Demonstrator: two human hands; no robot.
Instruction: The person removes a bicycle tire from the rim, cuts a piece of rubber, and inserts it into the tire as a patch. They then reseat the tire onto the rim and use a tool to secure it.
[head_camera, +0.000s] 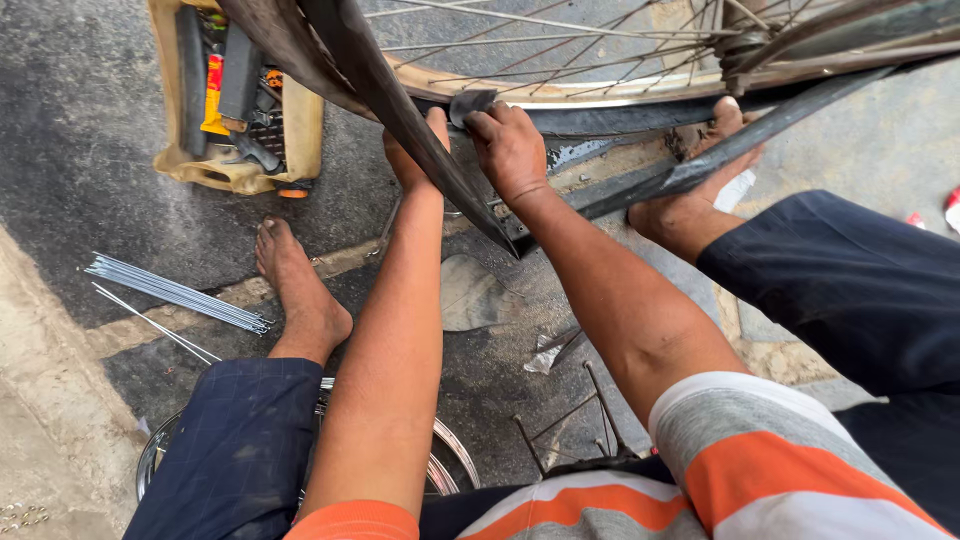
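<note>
The bicycle wheel rim crosses the top of the view, its long arc running left to right above both hands, with the spokes fanning up toward the hub. A dark rubber strip, either tyre or inner tube, descends from the upper left and slants down to the right, passing between the two hands and ending near the ground below the right wrist.

The right hand is the nearer to the rim. Its grip is closed on a small dark tool, held at the rim's lower edge, so the work point lies directly above and ahead of the knuckles. The left hand sits just beside it, behind the rubber strip; the strip hides the fingers, so whether that grip is open or closed cannot be determined.

A dark frame bar runs from the lower centre up to the right, and the right foot presses against it. The left foot rests on the ground near a bundle of loose spokes. A tan tool tray stands at upper left.
</note>
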